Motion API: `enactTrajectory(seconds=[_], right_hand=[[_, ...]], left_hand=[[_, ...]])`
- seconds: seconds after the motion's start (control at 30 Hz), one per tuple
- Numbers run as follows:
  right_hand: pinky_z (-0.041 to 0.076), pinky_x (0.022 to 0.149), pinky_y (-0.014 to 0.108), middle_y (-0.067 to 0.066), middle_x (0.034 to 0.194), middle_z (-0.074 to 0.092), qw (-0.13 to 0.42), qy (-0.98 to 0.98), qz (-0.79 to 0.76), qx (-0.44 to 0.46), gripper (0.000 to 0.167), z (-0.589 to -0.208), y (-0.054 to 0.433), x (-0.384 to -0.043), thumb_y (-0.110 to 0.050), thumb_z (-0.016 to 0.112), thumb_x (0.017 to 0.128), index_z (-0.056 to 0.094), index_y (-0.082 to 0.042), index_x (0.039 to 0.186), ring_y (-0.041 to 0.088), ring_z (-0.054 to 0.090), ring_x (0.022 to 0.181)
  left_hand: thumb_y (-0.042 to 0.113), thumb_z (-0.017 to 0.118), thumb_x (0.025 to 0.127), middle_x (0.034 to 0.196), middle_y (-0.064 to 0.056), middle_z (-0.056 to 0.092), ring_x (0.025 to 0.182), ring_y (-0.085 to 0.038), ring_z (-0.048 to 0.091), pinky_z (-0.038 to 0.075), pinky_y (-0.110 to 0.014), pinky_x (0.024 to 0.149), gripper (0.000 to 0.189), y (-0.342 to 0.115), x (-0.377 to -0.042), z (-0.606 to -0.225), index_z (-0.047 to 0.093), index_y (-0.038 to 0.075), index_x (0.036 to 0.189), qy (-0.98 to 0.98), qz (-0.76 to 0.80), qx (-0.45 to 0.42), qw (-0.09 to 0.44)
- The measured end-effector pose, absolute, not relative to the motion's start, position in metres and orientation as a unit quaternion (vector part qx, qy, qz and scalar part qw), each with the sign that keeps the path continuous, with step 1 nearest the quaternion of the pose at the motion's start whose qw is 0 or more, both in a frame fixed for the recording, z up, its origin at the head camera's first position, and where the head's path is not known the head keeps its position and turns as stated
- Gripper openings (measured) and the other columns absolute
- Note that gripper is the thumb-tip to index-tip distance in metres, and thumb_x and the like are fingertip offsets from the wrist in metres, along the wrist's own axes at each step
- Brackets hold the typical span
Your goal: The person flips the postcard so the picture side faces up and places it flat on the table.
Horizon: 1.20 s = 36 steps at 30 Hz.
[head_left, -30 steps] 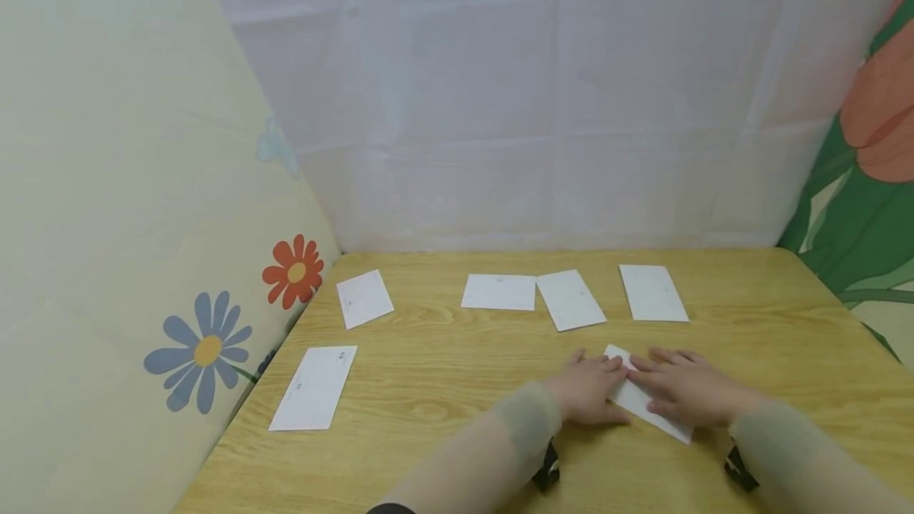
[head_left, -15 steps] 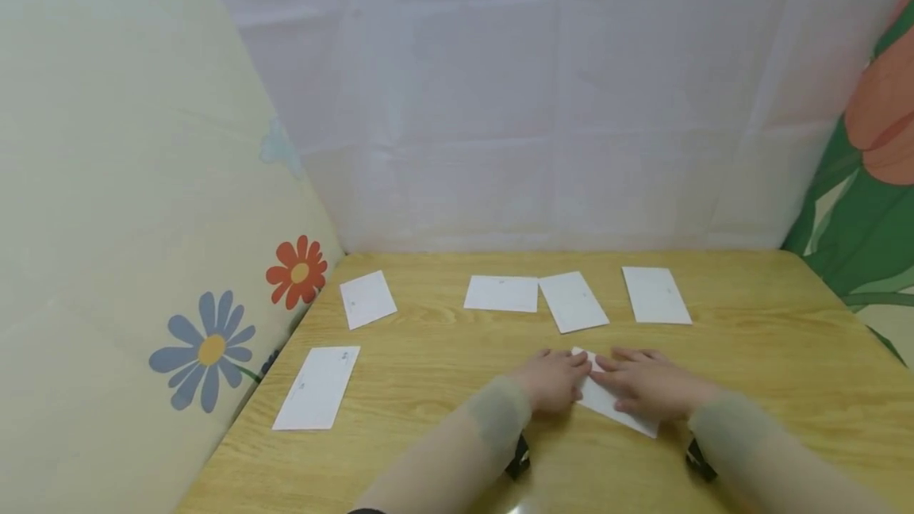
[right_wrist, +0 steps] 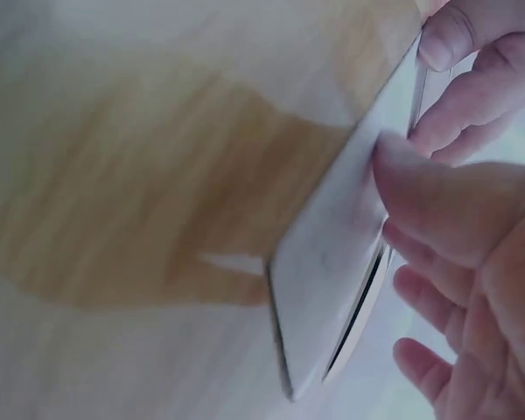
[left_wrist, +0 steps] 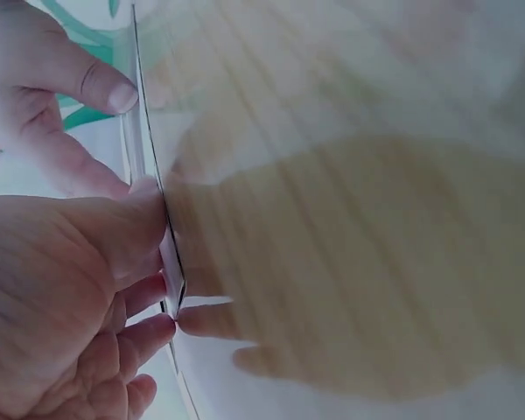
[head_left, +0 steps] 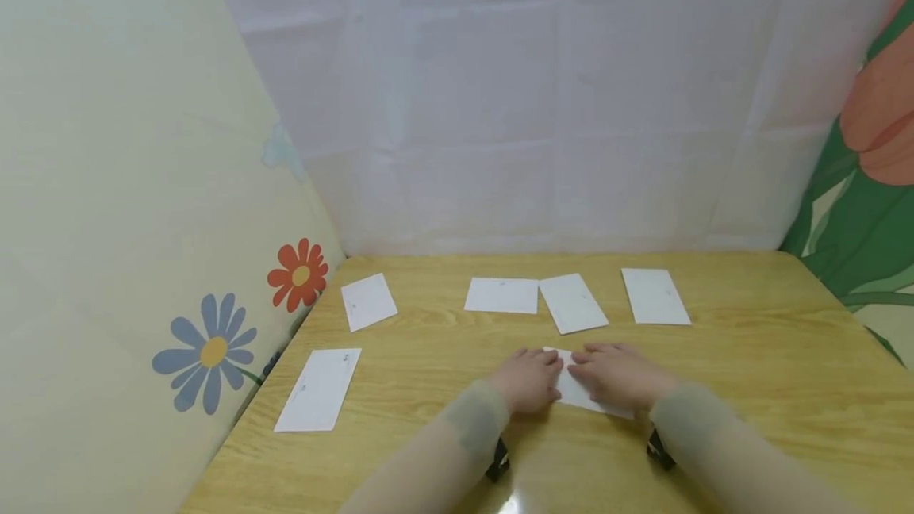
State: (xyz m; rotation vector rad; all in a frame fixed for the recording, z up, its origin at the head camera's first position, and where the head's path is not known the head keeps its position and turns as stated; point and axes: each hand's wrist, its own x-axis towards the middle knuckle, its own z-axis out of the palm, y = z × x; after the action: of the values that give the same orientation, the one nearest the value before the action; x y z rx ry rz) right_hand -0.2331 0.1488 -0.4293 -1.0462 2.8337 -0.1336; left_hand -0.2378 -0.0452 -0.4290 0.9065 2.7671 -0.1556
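A white card [head_left: 574, 393] with a thin, stiff edge lies on the wooden table between both hands. On its left end rests my left hand [head_left: 527, 381], fingertips and thumb touching the surface. The right hand [head_left: 618, 376] lies across the card's right part, its fingers pointing left toward the other hand. Seen close in the right wrist view, the right thumb [right_wrist: 407, 179] presses on the card [right_wrist: 324, 280] while the other fingers extend over it. In the left wrist view the card [left_wrist: 171, 262] appears nearly edge-on under the left fingers. Both palms hide much of its face.
Several other white cards with small printed marks lie flat: a card [head_left: 318, 390] at left, a card [head_left: 368, 302] at back left, two adjoining cards [head_left: 502, 295] at back centre, and a card [head_left: 655, 297] at back right. A white cloth [head_left: 457, 101] hangs behind the table.
Both hands have slid the card leftward along the table, and it has turned to lie a little more crosswise. The other cards have stayed in place.
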Motion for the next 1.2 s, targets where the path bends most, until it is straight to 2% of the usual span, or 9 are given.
enactTrajectory(seconds=[0.27, 0.53, 0.73, 0.87, 1.2], right_hand=[[0.033, 0.101, 0.058, 0.007, 0.142, 0.050, 0.070, 0.940, -0.068, -0.326, 0.045, -0.436, 0.149, -0.232, -0.023, 0.065, 0.091, 0.056, -0.010, 0.134, 0.030, 0.049, 0.126], [0.029, 0.102, 0.061, 0.011, 0.141, 0.050, 0.088, 0.941, -0.083, -0.317, 0.051, -0.434, 0.161, -0.227, -0.023, 0.070, 0.087, 0.057, -0.007, 0.133, 0.031, 0.048, 0.128], [0.024, 0.105, 0.060, 0.008, 0.138, 0.053, 0.112, 0.951, -0.100, -0.272, 0.052, -0.426, 0.171, -0.226, -0.026, 0.076, 0.081, 0.061, -0.007, 0.127, 0.031, 0.050, 0.126], [0.021, 0.106, 0.061, 0.008, 0.136, 0.055, 0.115, 0.952, -0.121, -0.257, 0.052, -0.421, 0.176, -0.225, -0.026, 0.079, 0.078, 0.064, -0.007, 0.123, 0.033, 0.050, 0.125], [0.022, 0.105, 0.062, 0.008, 0.131, 0.059, 0.098, 0.950, -0.132, -0.266, 0.053, -0.426, 0.167, -0.225, -0.028, 0.083, 0.072, 0.067, -0.009, 0.118, 0.031, 0.054, 0.121]], left_hand=[[0.045, 0.054, 0.095, 0.148, 0.000, 0.042, 0.136, -0.013, 0.036, 0.026, -0.040, 0.112, 0.058, -0.061, -0.237, -0.431, 0.045, 0.014, 0.144, 0.944, -0.070, 0.307, 0.097], [0.048, 0.050, 0.096, 0.150, 0.002, 0.039, 0.137, -0.013, 0.036, 0.026, -0.047, 0.110, 0.059, -0.067, -0.236, -0.433, 0.042, 0.017, 0.146, 0.943, -0.083, 0.307, 0.095], [0.048, 0.052, 0.095, 0.150, 0.003, 0.039, 0.137, -0.014, 0.036, 0.026, -0.050, 0.110, 0.060, -0.073, -0.233, -0.431, 0.042, 0.018, 0.146, 0.943, -0.075, 0.312, 0.086], [0.047, 0.053, 0.095, 0.149, 0.003, 0.040, 0.137, -0.015, 0.036, 0.026, -0.050, 0.110, 0.059, -0.077, -0.231, -0.430, 0.043, 0.018, 0.145, 0.944, -0.066, 0.311, 0.085], [0.045, 0.056, 0.094, 0.147, 0.002, 0.042, 0.136, -0.018, 0.037, 0.024, -0.052, 0.110, 0.057, -0.093, -0.228, -0.432, 0.047, 0.018, 0.143, 0.947, -0.026, 0.305, 0.101]])
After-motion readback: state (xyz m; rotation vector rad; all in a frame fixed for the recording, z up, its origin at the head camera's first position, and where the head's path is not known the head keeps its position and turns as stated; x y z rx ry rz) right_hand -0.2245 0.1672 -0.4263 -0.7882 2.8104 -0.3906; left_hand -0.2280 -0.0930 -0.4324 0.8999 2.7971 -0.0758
